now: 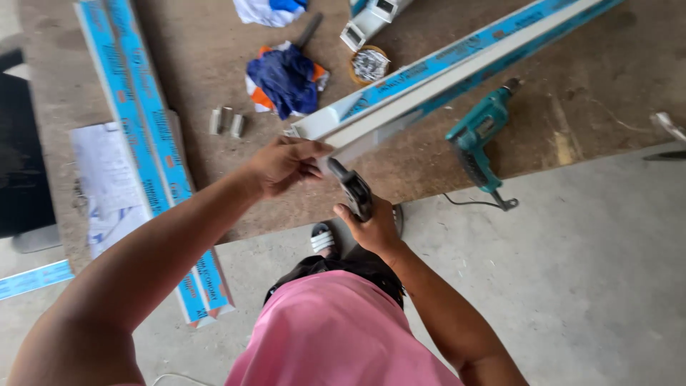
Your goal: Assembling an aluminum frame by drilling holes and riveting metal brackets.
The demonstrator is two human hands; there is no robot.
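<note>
Two hands meet at the near end of a long white channel profile (429,89) with blue film, which lies slantwise across the brown table (214,57) and juts toward the person. The left hand (286,164) clamps that end, fingers curled over its top edge, forearm reaching in from the lower left. The right hand (371,225) comes up from below, wrist bent, fingers wrapped tight around a dark hand tool (354,189) whose head sits right against the profile's end. I'd judge this as working or trimming the end of the profile; what that calls for is a steady brace from the left and a squarely set tool. A teal power drill (482,139) lies on the table just beside the profile, untouched.
</note>
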